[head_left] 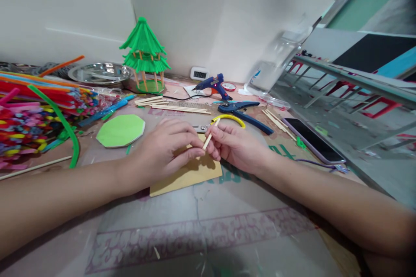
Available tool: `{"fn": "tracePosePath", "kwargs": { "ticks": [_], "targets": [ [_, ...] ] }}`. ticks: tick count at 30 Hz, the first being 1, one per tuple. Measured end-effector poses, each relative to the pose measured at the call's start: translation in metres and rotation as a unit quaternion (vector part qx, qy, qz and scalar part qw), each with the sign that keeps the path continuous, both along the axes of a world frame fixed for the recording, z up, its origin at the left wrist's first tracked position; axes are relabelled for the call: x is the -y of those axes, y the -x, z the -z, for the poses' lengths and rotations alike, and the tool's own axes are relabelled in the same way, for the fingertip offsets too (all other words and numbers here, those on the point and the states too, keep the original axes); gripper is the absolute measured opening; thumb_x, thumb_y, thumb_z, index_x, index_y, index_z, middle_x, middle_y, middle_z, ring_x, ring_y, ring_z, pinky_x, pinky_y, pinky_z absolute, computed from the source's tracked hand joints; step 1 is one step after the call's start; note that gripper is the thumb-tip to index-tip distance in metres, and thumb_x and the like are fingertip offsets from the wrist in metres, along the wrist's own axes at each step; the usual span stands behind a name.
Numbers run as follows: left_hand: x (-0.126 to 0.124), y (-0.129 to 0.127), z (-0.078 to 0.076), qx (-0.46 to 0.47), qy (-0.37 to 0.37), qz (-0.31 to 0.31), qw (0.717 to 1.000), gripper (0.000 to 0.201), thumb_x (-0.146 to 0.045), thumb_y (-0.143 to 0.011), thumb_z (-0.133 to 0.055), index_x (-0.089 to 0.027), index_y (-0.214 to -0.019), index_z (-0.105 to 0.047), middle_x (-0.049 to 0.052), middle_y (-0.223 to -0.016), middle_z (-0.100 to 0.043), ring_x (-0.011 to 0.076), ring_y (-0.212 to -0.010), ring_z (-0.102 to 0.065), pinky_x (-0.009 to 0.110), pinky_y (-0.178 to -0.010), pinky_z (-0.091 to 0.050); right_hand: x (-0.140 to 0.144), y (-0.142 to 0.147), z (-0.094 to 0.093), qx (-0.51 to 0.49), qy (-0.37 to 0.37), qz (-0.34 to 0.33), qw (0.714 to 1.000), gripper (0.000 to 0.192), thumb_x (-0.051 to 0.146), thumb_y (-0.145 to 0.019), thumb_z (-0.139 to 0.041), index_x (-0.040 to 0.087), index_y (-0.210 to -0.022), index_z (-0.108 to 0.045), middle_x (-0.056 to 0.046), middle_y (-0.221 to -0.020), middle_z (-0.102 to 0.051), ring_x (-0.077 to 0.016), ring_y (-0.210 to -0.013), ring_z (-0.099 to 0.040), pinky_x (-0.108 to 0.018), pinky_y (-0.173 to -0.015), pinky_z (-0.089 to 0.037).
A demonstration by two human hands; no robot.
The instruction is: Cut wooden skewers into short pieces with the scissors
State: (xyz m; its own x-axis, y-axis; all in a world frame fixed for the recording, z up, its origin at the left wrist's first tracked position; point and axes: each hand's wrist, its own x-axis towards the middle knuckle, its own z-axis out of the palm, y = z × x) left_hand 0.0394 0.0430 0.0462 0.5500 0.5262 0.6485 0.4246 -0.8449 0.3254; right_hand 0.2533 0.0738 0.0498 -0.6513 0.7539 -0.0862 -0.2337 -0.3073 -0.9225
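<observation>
Between my two hands is a short pale wooden stick [210,136], slanting up to the right. My left hand [173,140] pinches its lower end between thumb and fingertips. Higher up, the thumb and fingers of my right hand [235,143] close on the same stick. Beneath the hands lies a tan sheet of card [186,177], partly covered by them. Just behind, scissors with a yellow handle [232,117] are half hidden by my fingers. To the left of my left hand rests a green octagonal piece [121,130].
A green-roofed pagoda model [144,56] stands at the back, near a blue glue gun [212,85] and a small digital clock [199,72]. Blue-handled cutters [247,114], loose sticks [180,108] and a phone [313,140] lie around. Colourful pipe cleaners [35,121] fill the left.
</observation>
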Motion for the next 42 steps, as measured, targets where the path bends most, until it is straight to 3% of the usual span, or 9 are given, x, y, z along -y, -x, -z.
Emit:
{"fn": "tracePosePath", "kwargs": {
  "ticks": [9, 16, 20, 26, 28, 31, 32, 36, 42],
  "targets": [
    [0.002, -0.001, -0.003, 0.022, -0.002, -0.006, 1.000, 0.012, -0.029, -0.097, -0.063, -0.020, -0.090, -0.067, 0.000, -0.089, -0.069, 0.0144, -0.088, -0.061, 0.029, -0.083, -0.042, 0.001, 0.000, 0.000, -0.004, -0.002, -0.013, 1.000, 0.032, 0.041, -0.082, -0.080, 0.013, -0.070, -0.071, -0.001, -0.062, -0.071, -0.0051, -0.049, -0.061, -0.013, -0.049, -0.051],
    [0.000, 0.001, -0.007, 0.033, -0.018, -0.015, 0.999, 0.010, -0.032, -0.092, -0.069, -0.022, -0.089, -0.068, -0.002, -0.087, -0.069, 0.0141, -0.087, -0.061, 0.028, -0.082, -0.041, 0.003, 0.000, -0.003, -0.020, 0.001, 0.002, 1.000, 0.026, 0.035, -0.077, -0.085, 0.015, -0.080, -0.068, 0.001, -0.063, -0.072, -0.0066, -0.050, -0.063, -0.014, -0.048, -0.050],
    [0.003, 0.001, -0.008, 0.020, -0.032, -0.016, 0.999, 0.017, -0.038, -0.089, -0.072, -0.021, -0.091, -0.068, 0.000, -0.089, -0.069, 0.0161, -0.087, -0.061, 0.031, -0.081, -0.041, 0.005, 0.000, -0.003, -0.035, -0.033, 0.028, 0.998, 0.024, 0.031, -0.077, -0.086, 0.017, -0.084, -0.067, 0.002, -0.063, -0.072, -0.0067, -0.051, -0.063, -0.014, -0.049, -0.049],
    [-0.012, 0.013, -0.031, -0.077, -0.012, -0.087, 0.993, 0.025, -0.032, -0.097, -0.055, -0.018, -0.082, -0.068, 0.004, -0.085, -0.069, 0.0205, -0.085, -0.062, 0.035, -0.079, -0.041, 0.002, -0.002, -0.002, 0.019, -0.096, 0.077, 0.992, 0.030, 0.040, -0.079, -0.082, 0.018, -0.090, -0.065, 0.002, -0.064, -0.071, -0.0082, -0.052, -0.061, -0.017, -0.050, -0.048],
    [-0.029, 0.030, -0.041, -0.129, 0.001, -0.145, 0.981, 0.031, -0.035, -0.098, -0.051, -0.018, -0.081, -0.071, 0.005, -0.082, -0.070, 0.0210, -0.080, -0.062, 0.034, -0.072, -0.041, -0.002, -0.006, -0.004, 0.053, -0.129, 0.116, 0.983, 0.031, 0.044, -0.082, -0.079, 0.019, -0.092, -0.064, 0.002, -0.065, -0.070, -0.0090, -0.054, -0.061, -0.019, -0.053, -0.048],
    [-0.059, 0.060, -0.047, -0.259, -0.016, -0.278, 0.925, 0.032, -0.034, -0.098, -0.050, -0.018, -0.083, -0.074, 0.007, -0.082, -0.073, 0.0237, -0.079, -0.062, 0.035, -0.071, -0.041, -0.008, -0.012, -0.007, 0.131, -0.229, 0.152, 0.953, 0.028, 0.044, -0.085, -0.074, 0.019, -0.092, -0.062, 0.001, -0.066, -0.069, -0.0102, -0.057, -0.060, -0.021, -0.057, -0.049],
    [-0.067, 0.070, -0.046, -0.279, -0.015, -0.297, 0.913, 0.031, -0.031, -0.096, -0.050, -0.017, -0.080, -0.074, 0.007, -0.077, -0.073, 0.0239, -0.076, -0.062, 0.035, -0.069, -0.040, -0.009, -0.013, -0.008, 0.159, -0.265, 0.155, 0.938, 0.027, 0.043, -0.086, -0.073, 0.019, -0.092, -0.062, 0.002, -0.066, -0.068, -0.0106, -0.058, -0.059, -0.022, -0.058, -0.048],
    [-0.087, 0.090, -0.031, -0.313, -0.016, -0.324, 0.893, 0.032, -0.027, -0.094, -0.050, -0.016, -0.081, -0.076, 0.010, -0.081, -0.075, 0.0247, -0.077, -0.064, 0.035, -0.070, -0.042, -0.012, -0.016, -0.007, 0.238, -0.339, 0.136, 0.900, 0.021, 0.040, -0.091, -0.063, 0.020, -0.094, -0.061, 0.001, -0.068, -0.066, -0.0131, -0.061, -0.059, -0.025, -0.059, -0.049],
    [-0.090, 0.092, -0.018, -0.329, -0.023, -0.346, 0.878, 0.033, -0.021, -0.091, -0.046, -0.016, -0.081, -0.077, 0.014, -0.086, -0.075, 0.0297, -0.087, -0.066, 0.040, -0.077, -0.044, -0.011, -0.015, -0.004, 0.304, -0.387, 0.116, 0.863, 0.019, 0.037, -0.093, -0.055, 0.020, -0.093, -0.063, 0.000, -0.069, -0.064, -0.0142, -0.059, -0.058, -0.026, -0.054, -0.047]
  ]
}}
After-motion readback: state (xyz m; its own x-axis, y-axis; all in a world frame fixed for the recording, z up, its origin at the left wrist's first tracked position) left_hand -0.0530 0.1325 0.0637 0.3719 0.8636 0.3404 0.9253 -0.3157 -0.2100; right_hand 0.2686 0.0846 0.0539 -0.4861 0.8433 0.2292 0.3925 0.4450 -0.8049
